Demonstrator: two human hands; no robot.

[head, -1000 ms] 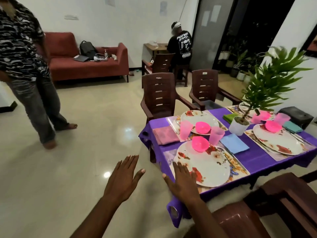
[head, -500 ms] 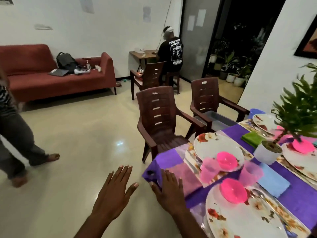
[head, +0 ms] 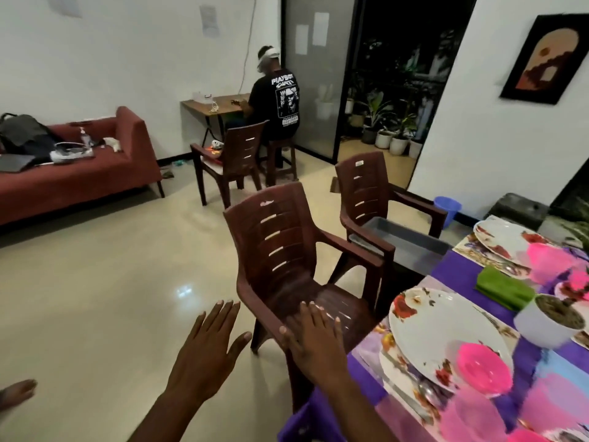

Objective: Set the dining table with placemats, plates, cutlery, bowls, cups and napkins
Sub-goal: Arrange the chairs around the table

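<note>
Fingers straight on both hands — left hand (head: 204, 355), right hand (head: 314, 341) — grasping nothing, beside table (head: 538, 371).

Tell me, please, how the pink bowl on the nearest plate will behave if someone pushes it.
The pink bowl looks like thin plastic, so it is probably light. Resting on the glossy plate, it would likely slide rather than tip, being wide and low. It seems unlikely to break.
</note>
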